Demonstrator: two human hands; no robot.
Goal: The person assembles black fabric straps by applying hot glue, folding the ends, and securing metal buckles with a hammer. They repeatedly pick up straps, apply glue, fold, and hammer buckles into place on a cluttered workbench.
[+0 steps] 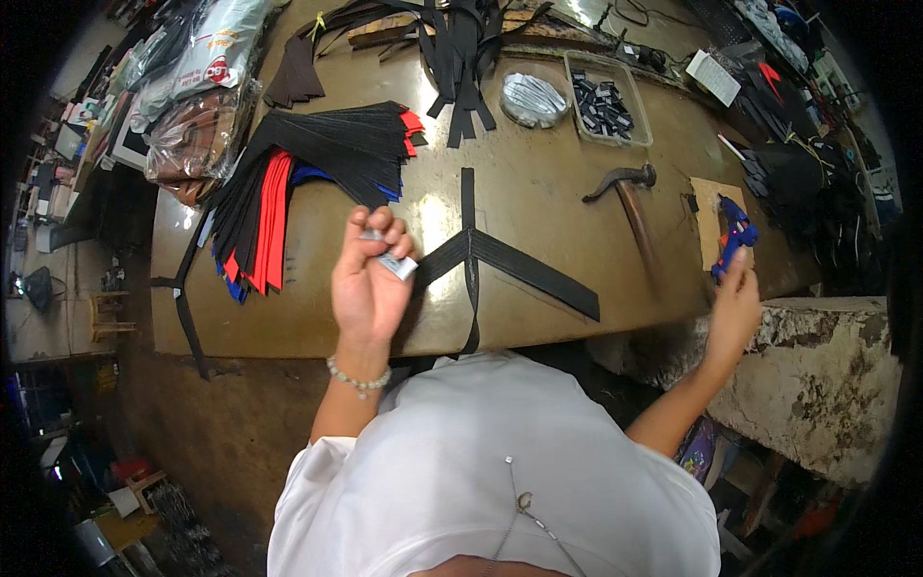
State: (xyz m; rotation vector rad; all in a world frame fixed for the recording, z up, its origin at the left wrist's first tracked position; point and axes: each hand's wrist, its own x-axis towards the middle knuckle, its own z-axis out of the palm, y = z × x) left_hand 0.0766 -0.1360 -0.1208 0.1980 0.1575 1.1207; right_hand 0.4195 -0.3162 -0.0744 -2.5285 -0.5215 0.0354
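My left hand (370, 279) is raised over the table's near edge, its fingers curled around a small white label (396, 265); another pale piece shows between the fingers. Off to the right, my right hand (736, 300) has its fingers closed on the lower part of a blue glue gun (736, 229), which rests over a piece of cardboard (708, 217). Between my hands, a black strap piece (538, 274) lies on the table, with branches spreading from a central joint. One end of it hangs toward the near edge.
A hammer (635, 216) lies right of the strap piece. Beyond it stand a clear box of small black parts (604, 104) and a round container of pale strips (535, 100). Fanned black, red and blue strips (317, 144) lie left; plastic-wrapped bundles (197, 135) sit farther left.
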